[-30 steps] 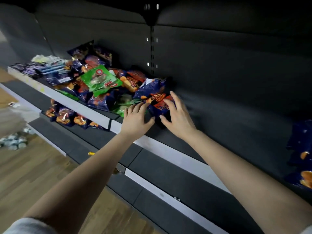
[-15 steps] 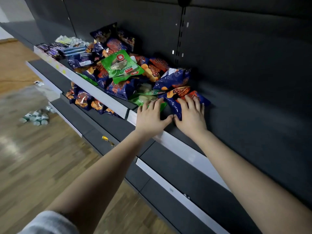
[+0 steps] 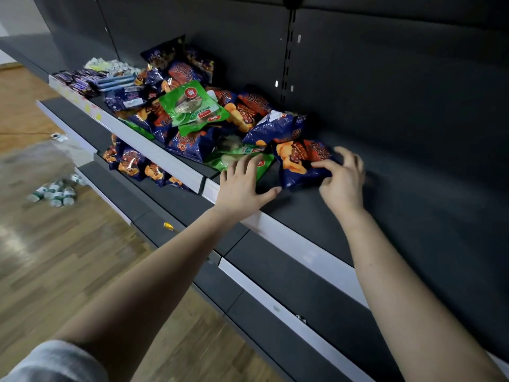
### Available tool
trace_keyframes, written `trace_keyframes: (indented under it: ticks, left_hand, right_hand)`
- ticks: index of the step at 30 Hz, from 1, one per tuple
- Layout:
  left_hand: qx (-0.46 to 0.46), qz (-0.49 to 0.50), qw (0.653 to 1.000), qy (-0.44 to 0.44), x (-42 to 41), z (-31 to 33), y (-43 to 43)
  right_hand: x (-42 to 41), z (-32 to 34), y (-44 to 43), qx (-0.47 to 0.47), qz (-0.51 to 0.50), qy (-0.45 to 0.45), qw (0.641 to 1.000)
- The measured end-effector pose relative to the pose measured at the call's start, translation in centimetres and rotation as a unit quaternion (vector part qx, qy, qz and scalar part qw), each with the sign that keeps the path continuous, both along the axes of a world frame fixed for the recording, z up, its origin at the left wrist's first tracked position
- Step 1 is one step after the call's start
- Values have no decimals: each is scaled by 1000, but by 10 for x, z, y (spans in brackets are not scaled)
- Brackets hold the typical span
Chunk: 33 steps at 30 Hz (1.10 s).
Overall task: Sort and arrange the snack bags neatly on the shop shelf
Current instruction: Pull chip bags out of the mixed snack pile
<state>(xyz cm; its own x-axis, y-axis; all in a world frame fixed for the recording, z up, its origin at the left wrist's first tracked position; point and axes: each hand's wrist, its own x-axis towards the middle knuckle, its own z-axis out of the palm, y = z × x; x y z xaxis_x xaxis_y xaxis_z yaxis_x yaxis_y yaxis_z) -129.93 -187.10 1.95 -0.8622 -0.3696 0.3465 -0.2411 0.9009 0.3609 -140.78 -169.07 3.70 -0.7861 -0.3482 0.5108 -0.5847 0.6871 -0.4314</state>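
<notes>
Upper shelf point(image 3: 316, 216): a heap of snack bags point(image 3: 192, 114) lies on its left half, up against the back panel point(image 3: 385, 78).
Far left end: flat bars point(image 3: 82, 81) stacked beside the heap.
Nearest bag point(image 3: 300, 164): at the heap's right edge, lying on the shelf.
Left hand point(image 3: 242, 186): over the shelf's front lip, fingertips on a bag point(image 3: 248, 158) left of the nearest bag.
Right hand point(image 3: 341, 180): right of the nearest bag, fingers curled at its edge.
Lower shelf point(image 3: 165, 199): more bags point(image 3: 132, 164) under the heap.
Floor point(image 3: 55, 257): small containers point(image 3: 55, 191) clustered to the left, below the shelves.
</notes>
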Motion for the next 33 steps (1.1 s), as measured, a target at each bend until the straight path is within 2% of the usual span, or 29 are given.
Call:
trace_keyframes:
  ticks: [5, 9, 11, 14, 16, 20, 25, 29, 33]
  left_hand:
    - [1, -42, 998, 37, -5, 11, 4]
    - [-10, -63, 997, 45, -17, 17, 11]
    - [-14, -64, 997, 46, -21, 17, 13]
    - [2, -60, 997, 51, -25, 17, 14]
    - [20, -56, 997, 56, -26, 17, 14]
    - [30, -54, 996, 59, -28, 21, 9]
    - [23, -72, 996, 37, -32, 27, 4]
    - [40, -100, 994, -23, -36, 32, 5]
    - [123, -149, 976, -102, -41, 34, 16]
  right_hand:
    - [-11, 3, 18, -45, -95, -47, 993]
    - [-5, 5, 13, -113, -63, -8, 991]
    - [2, 6, 3, -84, -20, -5, 996]
    - [7, 0, -11, 42, 16, -23, 999]
    - [6, -5, -14, 85, 21, -45, 995]
    - [-1, -4, -9, 81, 45, -94, 991]
    - [-4, 6, 3, 86, 126, -128, 980]
    - [3, 5, 22, 82, 165, -110, 977]
    - [13, 5, 32, 102, 196, -91, 971]
